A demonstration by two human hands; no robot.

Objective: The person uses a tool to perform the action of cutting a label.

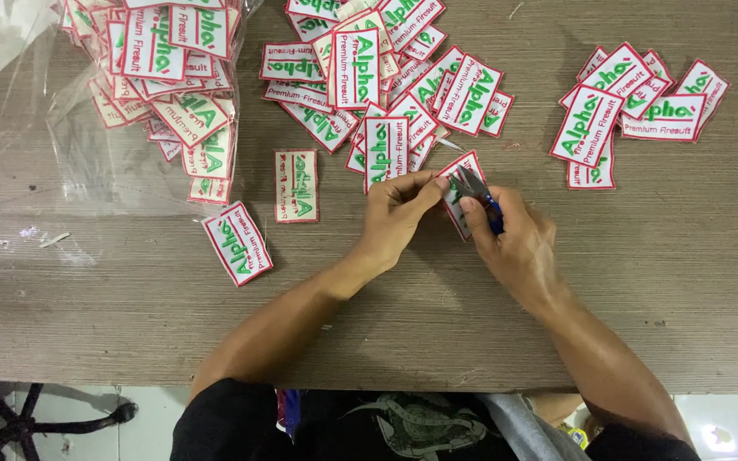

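Far left there's a clear plastic bag (53,145) lying on the wooden desk (685,282), with a heap of patches (168,77) spilling out of its mouth, all white rectangles with red borders and green lettering. Just below that heap, two loose patches sit on their own: one (237,242) tilted with its long axis running upper left to lower right, and one (296,186) standing nearly straight up and down.

In the middle there's a bigger messy pile of patches (382,81), overlapping every which way.

Right under that pile, the left hand (395,218) is pinching the left edge of a single patch (453,183) between thumb and fingertips. That patch is held just off the desk, I think, long axis running steeply from upper right down toward lower left, so roughly upright and leaning a bit.

The right hand (514,239) is closed around small scissors (476,189) with a blue grip, blades pointing up and left onto the patch. Can't really tell if the blades are open or closed, too small.

Far right, a smaller stack of patches (638,111) sits well apart from the hands.
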